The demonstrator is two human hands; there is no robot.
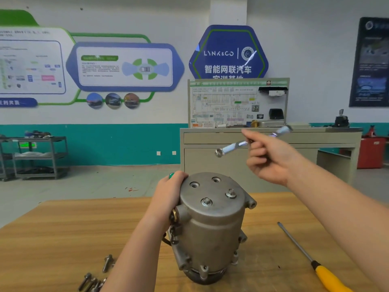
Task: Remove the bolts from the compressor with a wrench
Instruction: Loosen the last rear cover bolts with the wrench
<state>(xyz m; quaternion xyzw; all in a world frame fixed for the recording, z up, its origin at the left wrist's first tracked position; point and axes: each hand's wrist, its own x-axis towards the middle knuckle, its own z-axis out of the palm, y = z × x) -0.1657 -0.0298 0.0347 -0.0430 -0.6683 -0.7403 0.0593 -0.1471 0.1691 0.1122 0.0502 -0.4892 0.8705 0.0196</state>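
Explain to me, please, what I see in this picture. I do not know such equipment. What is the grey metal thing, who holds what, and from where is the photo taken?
The photo comes from a camera worn on a person's head, looking forward and down at their own hands. No robot is here.

The grey metal cylinder is a compressor, standing upright on a wooden table. The left hand grips its top edge to steady it. The right hand holds a wrench raised in the air, not touching the compressor.

On the compressor's top face, two bolts remain in place, and two holes behind them are empty.

On the table lie several loose bolts at the left and a screwdriver with a yellow handle at the right.

Behind is a workshop with a cabinet and wall posters.
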